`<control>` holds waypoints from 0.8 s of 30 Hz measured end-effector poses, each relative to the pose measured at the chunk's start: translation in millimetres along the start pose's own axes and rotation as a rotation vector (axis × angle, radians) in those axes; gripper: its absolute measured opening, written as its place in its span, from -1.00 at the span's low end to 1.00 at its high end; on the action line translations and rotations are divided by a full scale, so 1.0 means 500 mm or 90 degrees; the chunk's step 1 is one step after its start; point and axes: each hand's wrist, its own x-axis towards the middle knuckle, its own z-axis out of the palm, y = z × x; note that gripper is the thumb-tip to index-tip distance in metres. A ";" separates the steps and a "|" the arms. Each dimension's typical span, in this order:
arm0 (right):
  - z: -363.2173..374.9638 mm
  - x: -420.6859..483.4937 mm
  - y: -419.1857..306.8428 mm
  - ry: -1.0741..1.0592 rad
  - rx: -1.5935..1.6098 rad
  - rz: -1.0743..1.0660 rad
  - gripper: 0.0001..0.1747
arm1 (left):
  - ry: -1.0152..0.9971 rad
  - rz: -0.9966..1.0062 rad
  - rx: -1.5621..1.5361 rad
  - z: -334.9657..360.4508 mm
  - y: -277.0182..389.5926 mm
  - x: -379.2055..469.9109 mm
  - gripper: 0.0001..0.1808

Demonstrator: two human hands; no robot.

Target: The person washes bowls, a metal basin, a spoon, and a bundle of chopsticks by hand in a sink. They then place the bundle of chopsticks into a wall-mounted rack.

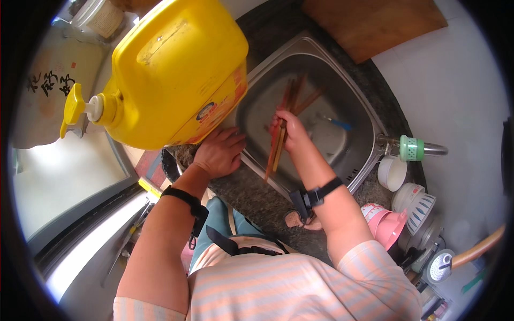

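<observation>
My right hand (292,127) is closed around a bundle of wooden chopsticks (277,146), held tilted over the stainless steel sink (257,86). The far ends of the chopsticks fan out and look blurred. Deeper in the basin lies a small blue-handled utensil (339,123), too blurred to name exactly. My left hand (220,152) rests palm down by the sink's left rim, its fingers slightly spread and gripping nothing that I can see. Right above it stands a large yellow plastic jug (180,72) with a pump top (74,110); its base hides part of the counter.
A faucet with a green sleeve (411,148) reaches in from the right. Below it stand a white cup (392,173), pink cups (385,224) and bowls (419,212). A pinkish cloth (295,219) lies on the dark stone counter (257,196). A wooden board (373,26) is at the back.
</observation>
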 end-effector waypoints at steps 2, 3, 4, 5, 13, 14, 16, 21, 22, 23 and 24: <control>0.002 -0.055 -0.012 0.027 -0.056 -0.075 -0.80 | 0.005 0.001 0.007 0.000 0.001 -0.005 -0.71; 0.002 -0.078 -0.021 0.058 -0.113 -0.147 -0.74 | 0.007 0.001 0.011 0.002 0.002 -0.005 -0.71; 0.003 -0.093 -0.030 0.061 -0.109 -0.154 -0.74 | 0.008 0.010 0.012 0.004 0.001 -0.006 -0.71; 0.003 -0.107 -0.036 0.088 -0.163 -0.202 -0.71 | 0.010 0.011 0.008 0.007 -0.001 -0.008 -0.71; -0.082 -0.092 -0.038 0.312 -0.250 -0.363 -0.65 | 0.012 0.029 0.020 0.011 0.003 -0.002 -0.68; -0.099 -0.096 -0.004 0.330 -0.263 -0.284 -0.70 | 0.011 0.027 0.020 0.009 0.004 -0.001 -0.68; -0.151 -0.095 0.074 0.266 -0.298 -0.179 -0.79 | 0.015 0.039 0.016 0.008 0.007 0.000 -0.68; -0.159 -0.140 0.083 0.133 -0.557 -0.052 -0.86 | -0.014 0.009 0.022 0.000 0.008 -0.004 -0.70; -0.143 -0.154 0.075 0.133 -0.557 -0.062 -0.86 | -0.007 0.015 0.026 0.003 0.005 -0.006 -0.70; -0.126 -0.170 0.067 0.092 -0.520 -0.073 -0.87 | -0.015 0.006 0.031 0.010 0.001 -0.008 -0.70; -0.108 -0.191 0.057 0.052 -0.483 -0.085 -0.87 | -0.023 0.001 0.035 0.015 -0.002 -0.010 -0.70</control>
